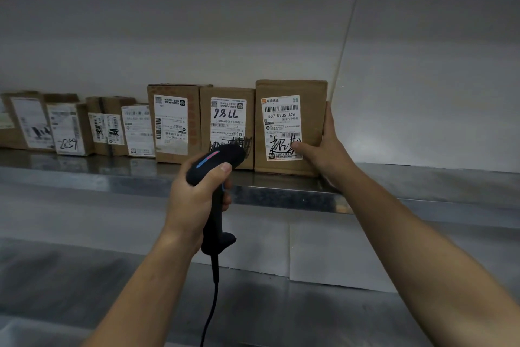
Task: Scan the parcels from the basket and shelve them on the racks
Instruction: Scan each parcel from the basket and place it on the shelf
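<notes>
Black cable (215,276) hangs toward 6 o'clock from the scanner (228,152). Left hand (191,197) is wrapped round the scanner grip, thumb lying along the head and fingers curled on the handle. The head points toward 1 o'clock and a blue-red strip shows on its top. Steel shelf (281,196) is just past it.

Right hand (323,147) holds the parcel (312,116) from its 3 o'clock side: thumb pressed on the front, on the lower corner of the white label (281,121), and fingers hooked round the right edge. The fingertips are hidden behind the box.

The parcel is brown cardboard, standing upright on the shelf at 1 o'clock of the scanner head, label facing out, reading 507-N705 A26. At its 9 o'clock it touches a box (228,127) marked 7786 by hand. More labelled boxes (84,127) run on toward 9 o'clock in one row. Grey wall (197,37) is behind them all.
</notes>
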`<action>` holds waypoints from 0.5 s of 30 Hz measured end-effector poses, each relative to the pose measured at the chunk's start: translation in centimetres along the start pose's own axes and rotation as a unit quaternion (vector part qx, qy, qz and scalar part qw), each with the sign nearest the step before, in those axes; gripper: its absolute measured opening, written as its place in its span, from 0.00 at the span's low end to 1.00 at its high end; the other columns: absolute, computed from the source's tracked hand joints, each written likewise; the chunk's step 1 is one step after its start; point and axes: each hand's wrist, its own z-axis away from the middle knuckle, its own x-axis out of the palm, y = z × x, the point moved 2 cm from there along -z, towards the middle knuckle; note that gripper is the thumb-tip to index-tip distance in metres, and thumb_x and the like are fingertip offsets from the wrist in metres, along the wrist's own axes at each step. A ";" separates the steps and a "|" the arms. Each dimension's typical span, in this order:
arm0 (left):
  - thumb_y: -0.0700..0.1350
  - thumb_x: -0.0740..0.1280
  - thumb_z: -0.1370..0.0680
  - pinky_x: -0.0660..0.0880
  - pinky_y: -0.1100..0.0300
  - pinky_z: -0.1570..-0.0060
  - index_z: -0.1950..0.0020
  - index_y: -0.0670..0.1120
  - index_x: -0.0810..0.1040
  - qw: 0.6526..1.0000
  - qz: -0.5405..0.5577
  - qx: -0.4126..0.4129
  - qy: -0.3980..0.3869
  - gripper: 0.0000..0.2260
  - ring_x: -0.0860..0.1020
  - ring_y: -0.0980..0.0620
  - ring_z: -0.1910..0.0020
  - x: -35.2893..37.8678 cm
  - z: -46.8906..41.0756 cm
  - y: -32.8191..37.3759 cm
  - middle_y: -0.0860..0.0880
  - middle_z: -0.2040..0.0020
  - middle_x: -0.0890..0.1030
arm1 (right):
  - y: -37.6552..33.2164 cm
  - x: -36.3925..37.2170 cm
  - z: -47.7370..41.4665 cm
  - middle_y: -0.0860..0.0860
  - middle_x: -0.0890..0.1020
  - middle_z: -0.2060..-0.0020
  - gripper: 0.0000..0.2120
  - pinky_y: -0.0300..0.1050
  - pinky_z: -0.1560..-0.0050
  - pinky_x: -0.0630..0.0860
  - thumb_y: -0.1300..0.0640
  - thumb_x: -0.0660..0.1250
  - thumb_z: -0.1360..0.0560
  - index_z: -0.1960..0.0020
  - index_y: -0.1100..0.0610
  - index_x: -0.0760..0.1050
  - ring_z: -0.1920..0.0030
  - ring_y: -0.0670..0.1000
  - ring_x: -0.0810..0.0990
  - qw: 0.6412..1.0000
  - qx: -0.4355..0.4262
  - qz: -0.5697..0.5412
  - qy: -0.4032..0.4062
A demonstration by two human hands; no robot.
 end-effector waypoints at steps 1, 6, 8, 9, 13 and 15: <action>0.43 0.71 0.22 0.76 0.55 0.66 0.33 0.45 0.75 1.000 -0.001 -0.001 -0.004 0.18 0.78 0.48 0.68 0.0 0.0 0.0 0.42 0.59 0.80 | -0.2 0.0 0.1 0.47 0.73 0.28 0.55 0.63 0.33 0.75 0.54 0.78 0.29 0.23 0.31 0.39 0.34 0.54 0.77 1.000 0.002 -0.006 -0.003; 0.43 0.71 0.22 0.76 0.56 0.66 0.33 0.45 0.74 1.000 0.006 -0.007 -0.024 0.18 0.77 0.49 0.68 -0.2 -0.5 0.3 0.42 0.59 0.80 | -1.3 -0.3 1.3 0.47 0.72 0.27 0.55 0.61 0.31 0.74 0.46 0.79 0.32 0.20 0.34 0.44 0.31 0.54 0.75 1.000 0.008 -0.008 0.014; 0.43 0.72 0.22 0.76 0.55 0.66 0.32 0.45 0.74 0.999 0.012 -0.011 -0.036 0.19 0.77 0.48 0.68 -0.2 -0.6 0.3 0.42 0.59 0.80 | -1.8 -0.5 2.4 0.50 0.67 0.24 0.50 0.54 0.28 0.70 0.49 0.76 0.26 0.19 0.39 0.44 0.28 0.53 0.70 0.999 0.008 0.007 0.040; 0.43 0.73 0.22 0.76 0.55 0.66 0.32 0.45 0.74 0.999 0.015 -0.011 -0.042 0.20 0.77 0.48 0.68 -0.2 -0.5 0.2 0.42 0.59 0.80 | -1.9 -0.7 3.0 0.51 0.65 0.23 0.47 0.51 0.30 0.68 0.49 0.74 0.24 0.18 0.41 0.45 0.28 0.51 0.68 0.998 0.005 0.018 0.056; 0.46 0.74 0.29 0.77 0.54 0.66 0.32 0.47 0.74 0.997 0.022 -0.005 -0.067 0.26 0.78 0.47 0.67 -0.3 0.1 -0.5 0.46 0.62 0.81 | -2.3 -0.8 5.7 0.50 0.64 0.22 0.36 0.52 0.26 0.64 0.49 0.70 0.21 0.19 0.48 0.56 0.23 0.51 0.63 0.986 -0.034 0.095 0.133; 0.47 0.74 0.30 0.77 0.52 0.64 0.34 0.49 0.74 0.996 0.019 -0.006 -0.085 0.24 0.78 0.47 0.67 -0.4 0.5 -1.1 0.48 0.63 0.82 | -1.8 -0.8 7.2 0.51 0.66 0.23 0.31 0.52 0.23 0.62 0.49 0.69 0.20 0.20 0.52 0.62 0.23 0.50 0.62 0.974 -0.063 0.143 0.165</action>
